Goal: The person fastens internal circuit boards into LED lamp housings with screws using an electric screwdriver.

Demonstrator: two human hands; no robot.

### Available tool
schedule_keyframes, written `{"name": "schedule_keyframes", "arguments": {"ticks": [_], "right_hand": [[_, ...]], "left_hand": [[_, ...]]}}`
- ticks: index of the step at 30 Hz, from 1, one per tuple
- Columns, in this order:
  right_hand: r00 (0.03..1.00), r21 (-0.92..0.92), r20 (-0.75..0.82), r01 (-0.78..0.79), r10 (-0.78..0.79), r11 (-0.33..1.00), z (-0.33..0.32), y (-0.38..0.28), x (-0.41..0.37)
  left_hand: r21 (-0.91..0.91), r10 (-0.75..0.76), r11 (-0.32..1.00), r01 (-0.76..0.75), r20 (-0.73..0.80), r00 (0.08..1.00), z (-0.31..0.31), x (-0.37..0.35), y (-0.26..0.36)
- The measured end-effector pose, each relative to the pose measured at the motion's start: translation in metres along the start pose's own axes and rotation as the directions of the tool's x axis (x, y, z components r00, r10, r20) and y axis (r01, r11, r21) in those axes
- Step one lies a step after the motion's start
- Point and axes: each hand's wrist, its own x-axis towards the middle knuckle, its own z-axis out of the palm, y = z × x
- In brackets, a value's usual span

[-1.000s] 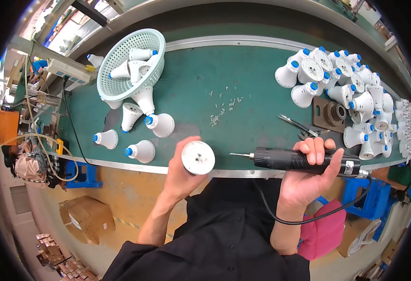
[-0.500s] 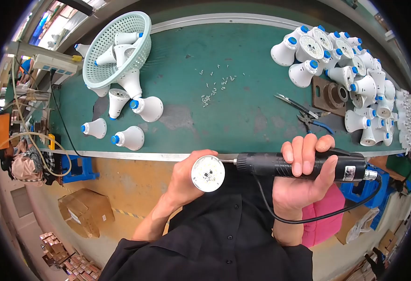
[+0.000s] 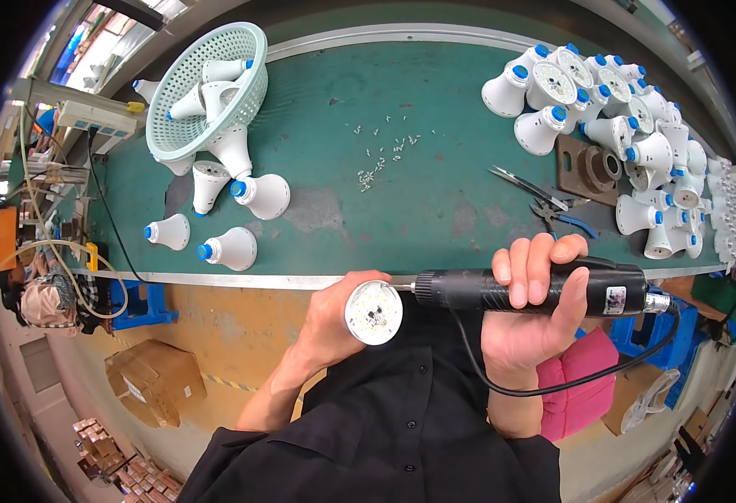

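My left hand (image 3: 331, 317) is wrapped round a white LED bulb (image 3: 374, 313), whose round face with the small LED board is turned up toward me. In my right hand (image 3: 535, 310) lies a black electric screwdriver (image 3: 477, 290), held level with its bit pointing left. The bit's tip meets the upper right rim of the bulb's face; whether a screw sits there is too small to tell. A black cable loops down from the screwdriver's right end. Past both hands, small screws (image 3: 374, 172) lie scattered on the green bench top (image 3: 326, 243).
A pale green basket (image 3: 259, 92) of bulb housings leans at the back left, with loose housings (image 3: 232, 249) around it. Many housings (image 3: 544, 130) crowd the right side. Near them lie tweezers (image 3: 527, 186), blue-handled pliers (image 3: 575, 224) and a rusty metal block (image 3: 570, 168).
The screwdriver and my right hand have shifted slightly left, with the bit staying at the bulb's rim. My left hand still holds the bulb in nearly the same place.
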Motion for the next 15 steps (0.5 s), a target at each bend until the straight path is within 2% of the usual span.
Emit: {"name": "schedule_keyframes", "arguments": {"ticks": [10, 15], "right_hand": [[0.999, -0.031, 0.041, -0.015, 0.017, 0.999, 0.0041, 0.0031, -0.0002], [0.998, -0.047, 0.053, -0.018, 0.021, 0.999, 0.0092, 0.0051, -0.0002]], "left_hand": [[0.0, 0.006, 1.0, -0.006, -0.006, 1.0, 0.0013, 0.001, 0.0005], [0.006, 0.0, 1.0, 0.0, 0.043, 0.999, -0.001, 0.0003, -0.0055]]}}
